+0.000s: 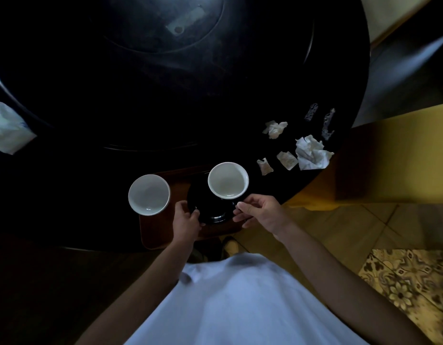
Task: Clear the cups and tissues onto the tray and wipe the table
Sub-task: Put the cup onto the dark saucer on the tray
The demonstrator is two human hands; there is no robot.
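Two white cups stand over a dark brown tray (160, 230) at the table's near edge. The left cup (148, 194) sits on the tray's left side. The right cup (228, 180) rests on a black saucer (210, 210). My left hand (186, 220) grips the saucer's left rim and my right hand (259, 212) pinches its right rim. Several crumpled white tissues lie on the dark table to the right: a large one (312, 153), one further back (275, 129), and two small scraps (286, 160) (265, 166).
The round dark table (165, 108) has a raised turntable at its centre. A tissue packet (9, 128) lies at its far left. Two dark patterned pieces (327, 124) lie near the right edge. A yellow chair (389, 155) stands right of the table.
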